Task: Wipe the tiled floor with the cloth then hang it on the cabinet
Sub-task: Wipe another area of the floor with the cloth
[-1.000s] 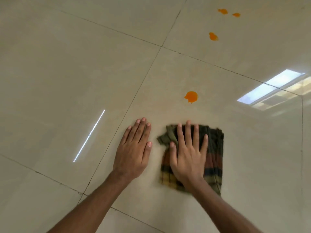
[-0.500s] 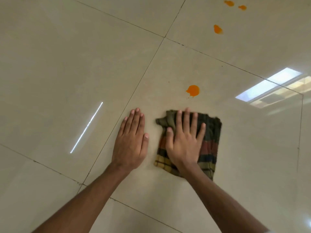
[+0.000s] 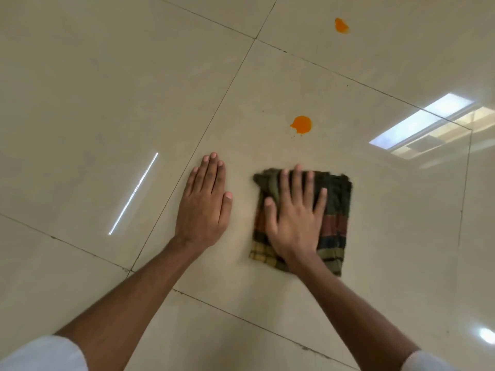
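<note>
A folded plaid cloth [image 3: 334,210] in dark green, red and yellow lies flat on the glossy beige tiled floor [image 3: 107,89]. My right hand [image 3: 294,218] presses down on it, palm flat and fingers spread, covering its left half. My left hand [image 3: 203,204] rests flat on the bare tile a short gap to the cloth's left, holding nothing. An orange spill [image 3: 301,125] sits on the same tile just beyond the cloth, apart from it. A second orange spot [image 3: 341,26] lies farther off on the tile beyond. No cabinet is in view.
Dark grout lines [image 3: 227,89] cross the floor between large tiles. A bright window reflection [image 3: 423,124] shines on the tiles at the right. A thin light streak [image 3: 134,194] lies left of my left hand. White sleeves show at the bottom corners.
My right hand slid the cloth forward toward the near orange spill, then drew it back and slightly to the right. My left hand stayed planted on the tile.
</note>
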